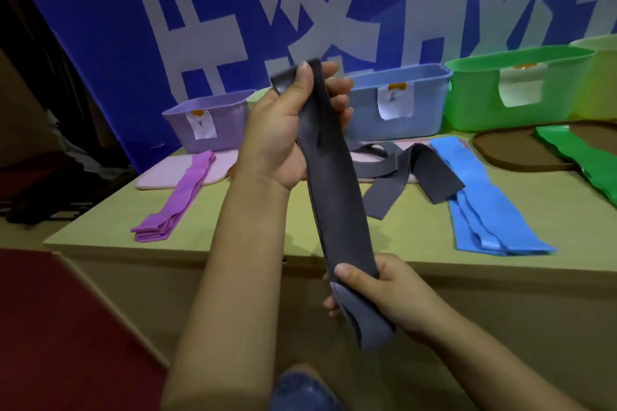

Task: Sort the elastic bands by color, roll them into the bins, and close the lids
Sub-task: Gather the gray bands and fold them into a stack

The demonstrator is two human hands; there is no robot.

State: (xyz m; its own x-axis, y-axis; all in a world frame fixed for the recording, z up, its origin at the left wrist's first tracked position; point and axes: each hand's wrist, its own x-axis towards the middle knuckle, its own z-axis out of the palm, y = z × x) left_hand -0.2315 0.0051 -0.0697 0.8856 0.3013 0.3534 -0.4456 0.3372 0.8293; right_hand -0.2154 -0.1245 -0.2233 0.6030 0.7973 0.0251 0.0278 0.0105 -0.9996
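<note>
So we've got the left hand [287, 130] gripping the top end of a grey band [334, 197], and the right hand [377, 294] pinching its bottom end, strip stretched between them above the table's [273, 237] front edge. Behind it more grey bands [410, 170] lie in a heap, purple bands [180, 203] to the left, blue bands [484, 203] and green bands [581, 157] to the right. Purple bin [207, 123], blue bin [400, 103] and green bin [514, 90] line the back, lids off.

Green bands [581, 157] and pale green bin [601, 77] cut off at right edge
</note>
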